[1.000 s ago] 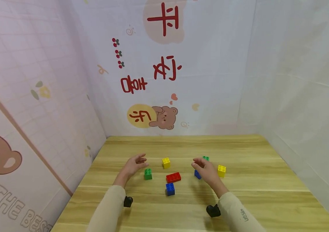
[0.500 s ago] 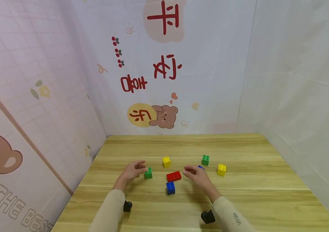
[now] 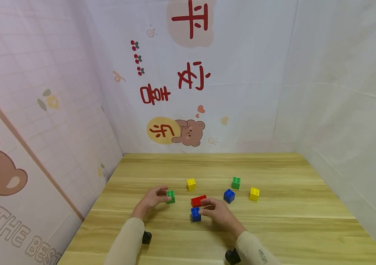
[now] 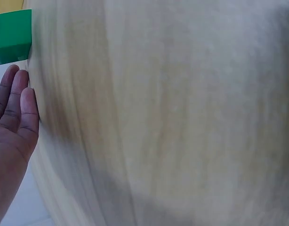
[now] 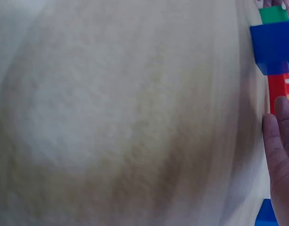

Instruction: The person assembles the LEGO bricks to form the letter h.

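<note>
My left hand (image 3: pixel 150 201) is at the left green brick (image 3: pixel 172 198), its thumb and fingertips spread at the brick's left side. In the left wrist view, that green brick (image 4: pixel 12 37) lies just beyond the extended fingers (image 4: pixel 28 110). To the right, my right hand (image 3: pixel 220 213) reaches in with parted thumb and fingers, thumb tip at the front blue brick (image 3: pixel 195 215). Its fingers overlap the right end of the long red brick (image 3: pixel 197 201). From the right wrist, the blue brick (image 5: pixel 272 44) and red brick (image 5: pixel 277 89) appear ahead of the fingertips.
Behind the red brick stands a yellow brick (image 3: pixel 191 184). Right of my right hand are a second blue brick (image 3: pixel 229 195), another green brick (image 3: pixel 236 183) and another yellow brick (image 3: pixel 254 194). Printed cloth walls (image 3: pixel 241 92) border the wooden table (image 3: pixel 290 221) at the back and sides.
My right hand has moved left and nearer, from over the second blue brick to the front blue one, uncovering the former. My left hand has come down slightly and right to the green brick.
</note>
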Demonstrator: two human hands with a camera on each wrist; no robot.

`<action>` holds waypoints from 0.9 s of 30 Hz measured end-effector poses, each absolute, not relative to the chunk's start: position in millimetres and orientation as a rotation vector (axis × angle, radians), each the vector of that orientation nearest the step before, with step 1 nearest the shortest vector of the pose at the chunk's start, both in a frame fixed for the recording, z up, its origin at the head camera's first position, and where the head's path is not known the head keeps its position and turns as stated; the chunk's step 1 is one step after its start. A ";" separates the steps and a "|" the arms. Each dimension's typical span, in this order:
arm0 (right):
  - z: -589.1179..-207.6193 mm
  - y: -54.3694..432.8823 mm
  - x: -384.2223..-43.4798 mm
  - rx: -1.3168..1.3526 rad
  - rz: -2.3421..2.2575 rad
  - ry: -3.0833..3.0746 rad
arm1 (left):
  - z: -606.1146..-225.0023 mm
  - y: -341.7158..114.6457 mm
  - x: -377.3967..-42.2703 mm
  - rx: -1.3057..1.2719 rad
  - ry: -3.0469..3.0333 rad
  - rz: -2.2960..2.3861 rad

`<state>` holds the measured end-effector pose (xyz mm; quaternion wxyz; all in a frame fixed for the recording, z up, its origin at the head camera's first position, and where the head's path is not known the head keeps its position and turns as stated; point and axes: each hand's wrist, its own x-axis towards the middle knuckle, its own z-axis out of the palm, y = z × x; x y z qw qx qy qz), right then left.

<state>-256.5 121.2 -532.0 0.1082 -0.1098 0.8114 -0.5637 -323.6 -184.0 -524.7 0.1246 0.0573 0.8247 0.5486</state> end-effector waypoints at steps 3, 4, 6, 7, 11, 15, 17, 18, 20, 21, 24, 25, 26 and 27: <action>-536.2 119.0 -256.9 -0.341 -1.645 2.378 | -526.2 -183.2 -323.1 0.183 2.405 1.597; -536.7 118.2 -256.8 -0.347 -1.640 2.377 | -526.2 -183.1 -322.7 0.187 2.407 1.597; -537.4 116.7 -256.3 -0.355 -1.626 2.380 | -526.3 -183.1 -322.0 0.191 2.416 1.594; -537.4 116.2 -256.0 -0.364 -1.619 2.383 | -526.3 -183.1 -321.7 0.184 2.414 1.598; -537.2 113.8 -254.2 -0.398 -1.598 2.400 | -527.5 -183.4 -321.2 0.163 2.416 1.604; -538.7 112.6 -253.8 -0.427 -1.597 2.414 | -528.5 -183.5 -321.4 0.159 2.419 1.603; -539.7 112.4 -254.1 -0.436 -1.593 2.421 | -528.6 -183.4 -321.4 0.156 2.421 1.602; -540.1 112.5 -254.3 -0.441 -1.588 2.427 | -528.7 -183.4 -321.6 0.154 2.422 1.603; -540.6 112.7 -254.5 -0.443 -1.578 2.435 | -528.6 -183.4 -321.6 0.153 2.424 1.603; -540.9 112.7 -254.6 -0.443 -1.573 2.440 | -528.6 -183.3 -321.6 0.151 2.426 1.603; -541.7 112.6 -255.1 -0.435 -1.563 2.454 | -528.7 -183.3 -321.6 0.160 2.434 1.602; -542.3 112.4 -255.5 -0.429 -1.562 2.459 | -528.6 -183.3 -321.3 0.164 2.438 1.599; -543.0 112.3 -255.8 -0.419 -1.560 2.461 | -528.7 -183.5 -321.2 0.172 2.446 1.594; -543.4 112.3 -256.2 -0.408 -1.562 2.462 | -529.0 -183.4 -321.0 0.175 2.450 1.591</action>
